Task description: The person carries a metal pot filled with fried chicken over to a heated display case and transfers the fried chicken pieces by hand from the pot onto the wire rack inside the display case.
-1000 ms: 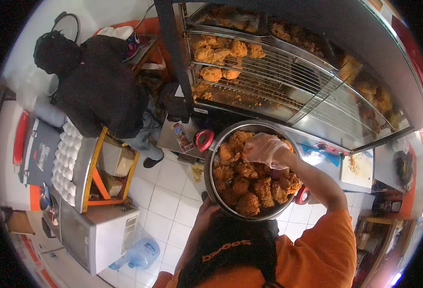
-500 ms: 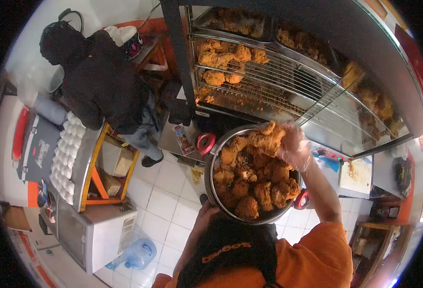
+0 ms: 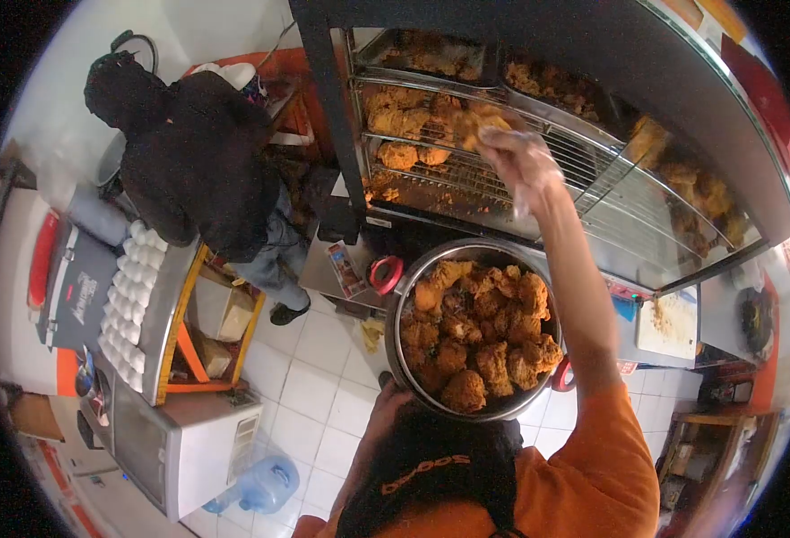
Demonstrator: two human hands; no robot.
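Note:
A round metal pot (image 3: pixel 397 359) full of fried chicken pieces (image 3: pixel 463 391) is in front of my body. My left hand (image 3: pixel 393 401) is at the pot's lower left side, its fingers mostly hidden by the pot. Inside the glass display cabinet (image 3: pixel 328 117), my right hand (image 3: pixel 522 166), in a clear plastic glove, is closed on a piece of fried chicken (image 3: pixel 484 124) over the upper wire rack (image 3: pixel 574 170). Other chicken pieces (image 3: pixel 397 115) lie on that rack, left of my right hand.
Another person (image 3: pixel 193 157) in dark clothes stands at the left, beside a table with rows of eggs (image 3: pixel 126 305). A blue water bottle (image 3: pixel 269 484) lies on the tiled floor (image 3: pixel 303 394). A white cutting board (image 3: pixel 668 325) is at the right.
My right hand picked up a chicken piece from the pot and moved it up into the cabinet. My left hand has stayed by the pot. The other person leans slightly further right.

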